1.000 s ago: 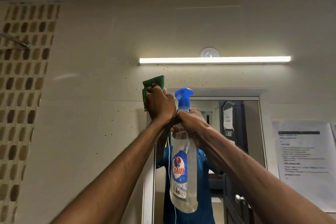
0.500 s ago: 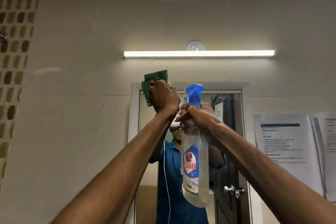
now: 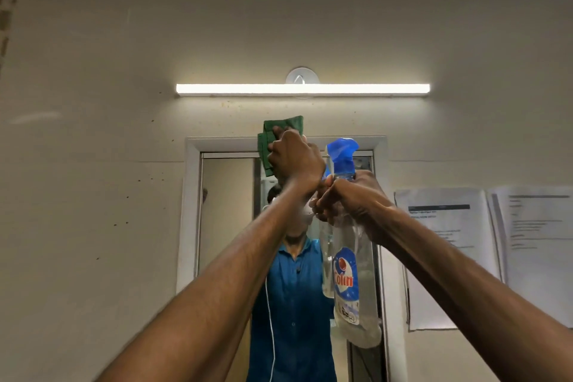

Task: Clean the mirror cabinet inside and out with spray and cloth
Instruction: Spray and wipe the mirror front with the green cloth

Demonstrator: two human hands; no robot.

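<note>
Two bare forearms rise from the bottom corners of the head view and meet near the middle, wrists almost touching. The left hand [image 3: 294, 158] is curled round a folded dark green cloth [image 3: 274, 141], holding it against the top edge of the white-framed mirror cabinet [image 3: 190, 211] — part of the cloth shows above and to the left of the knuckles, overlapping the frame's upper rail. Just to its right, the right hand [image 3: 353, 198] grips the neck of a clear plastic spray bottle with a blue trigger head and a blue-and-red "Colin" label [image 3: 348, 282]. The fingers wrap the neck below the trigger; whether a finger rests on the trigger itself cannot be told from here. The bottle hangs upright in front of the mirror's right half, its nozzle pointing left toward the other hand.

Behind the hands, the mirror glass reflects a person in a blue shirt with a thin white cord running down the front, and a dark door at the right edge. Two white printed paper sheets [image 3: 446, 257] are stuck on the beige wall [image 3: 93, 195] to the right of the cabinet. Small dark specks dot the wall left of the frame. Above the cabinet a long lit tube light [image 3: 302, 89] runs horizontally — a round white fitting sits just over its middle.
</note>
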